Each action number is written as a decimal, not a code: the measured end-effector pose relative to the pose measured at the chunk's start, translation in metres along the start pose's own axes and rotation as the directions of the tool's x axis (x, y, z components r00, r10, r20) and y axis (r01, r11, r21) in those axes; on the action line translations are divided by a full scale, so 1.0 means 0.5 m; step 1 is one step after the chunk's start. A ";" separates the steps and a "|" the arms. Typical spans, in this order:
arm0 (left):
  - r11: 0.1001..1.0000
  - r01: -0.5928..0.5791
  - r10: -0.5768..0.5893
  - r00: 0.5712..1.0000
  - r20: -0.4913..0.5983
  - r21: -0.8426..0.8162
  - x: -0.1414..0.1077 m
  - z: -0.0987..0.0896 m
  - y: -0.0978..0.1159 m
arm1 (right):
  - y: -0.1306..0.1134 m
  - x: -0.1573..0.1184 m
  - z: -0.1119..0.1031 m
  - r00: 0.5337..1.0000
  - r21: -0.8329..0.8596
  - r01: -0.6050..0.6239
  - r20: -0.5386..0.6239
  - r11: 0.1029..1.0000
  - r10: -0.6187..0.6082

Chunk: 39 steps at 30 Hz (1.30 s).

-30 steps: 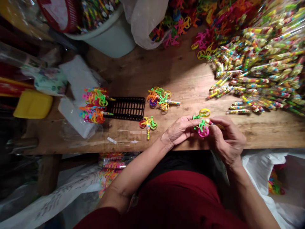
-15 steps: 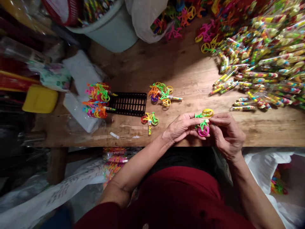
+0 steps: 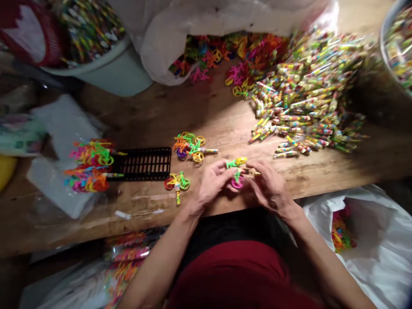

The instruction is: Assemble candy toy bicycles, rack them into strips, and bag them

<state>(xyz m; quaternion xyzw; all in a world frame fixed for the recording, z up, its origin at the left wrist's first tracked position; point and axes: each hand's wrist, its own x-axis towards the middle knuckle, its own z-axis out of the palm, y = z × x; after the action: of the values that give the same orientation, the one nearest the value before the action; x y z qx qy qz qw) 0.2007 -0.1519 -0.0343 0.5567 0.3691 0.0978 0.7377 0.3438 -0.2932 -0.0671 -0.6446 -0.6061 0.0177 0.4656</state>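
My left hand (image 3: 215, 182) is closed on a small green plastic toy bicycle (image 3: 237, 177) with a yellow and a pink wheel, held above the front part of the wooden table. A thin candy tube (image 3: 251, 172) sticks out from the toy to the right. Around the tube's free end, my right hand (image 3: 269, 185) has its thumb and fingers apart, and it does not appear to grip the tube. To the left on the table lie a yellow toy bicycle (image 3: 179, 180) with a candy tube and a cluster of toy bicycles (image 3: 189, 145).
A black plastic rack (image 3: 144, 164) carries bundled toy bicycles (image 3: 93, 155) at its left end. Candy tubes are heaped in a pile (image 3: 309, 94) at the right. Behind are a pale bucket (image 3: 119, 71) and a white sack (image 3: 161, 56); another white sack (image 3: 376, 231) stands below the table edge.
The view has swung to the right. My right hand's fingers have come away from the toy and spread, showing the candy tube. My left hand still holds the bicycle.
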 end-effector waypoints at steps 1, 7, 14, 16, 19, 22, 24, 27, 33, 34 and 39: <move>0.990 -0.062 0.075 0.992 -0.099 0.127 0.000 -0.023 0.014 | 0.007 0.001 -0.005 0.998 -0.051 -0.031 -0.053 0.998 0.029; 0.336 0.130 0.690 0.640 -0.337 0.933 -0.002 -0.125 0.083 | 0.087 -0.024 -0.064 0.960 -0.416 -0.184 -0.269 0.891 0.072; 0.086 -0.251 0.849 0.525 0.061 0.964 0.101 -0.024 0.078 | 0.118 -0.028 -0.060 0.986 -0.592 -0.138 -0.157 0.794 0.054; 0.145 -0.311 0.798 0.599 0.075 0.939 0.150 0.000 0.094 | 0.123 -0.030 -0.061 0.995 -0.627 -0.087 -0.091 0.774 0.038; 0.292 -0.276 0.729 0.685 -0.026 0.916 0.236 0.004 0.143 | 0.136 -0.036 -0.058 1.000 -0.659 -0.030 -0.016 0.752 0.026; 0.353 -0.251 0.689 0.722 -0.069 0.901 0.327 -0.008 0.199 | 0.144 -0.041 -0.046 0.998 -0.623 -0.015 -0.063 0.782 -0.030; 0.339 -0.263 0.688 0.724 -0.048 0.903 0.387 -0.014 0.227 | 0.149 -0.045 -0.038 0.987 -0.570 -0.037 -0.148 0.820 -0.059; 0.308 -0.298 0.690 0.724 0.004 0.903 0.463 -0.015 0.252 | 0.161 -0.054 -0.034 0.970 -0.490 -0.088 -0.241 0.867 -0.037; 0.287 -0.343 0.594 0.796 0.115 0.894 0.527 -0.020 0.281 | 0.177 -0.060 -0.034 0.974 -0.512 -0.019 -0.202 0.859 -0.099; 0.300 -0.328 0.567 0.817 0.109 0.896 0.520 -0.024 0.282 | 0.173 -0.058 -0.034 0.973 -0.508 -0.034 -0.213 0.861 -0.087; 0.390 -0.211 0.371 0.927 0.057 0.896 0.412 -0.054 0.245 | 0.151 -0.048 -0.040 0.980 -0.491 -0.059 -0.196 0.869 -0.044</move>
<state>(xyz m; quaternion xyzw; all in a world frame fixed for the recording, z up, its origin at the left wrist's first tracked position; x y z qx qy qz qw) 0.3617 0.0271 -0.0177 0.9057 0.3164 0.0596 0.2758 0.4068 -0.3113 -0.1157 -0.7431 -0.5378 -0.2011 0.3436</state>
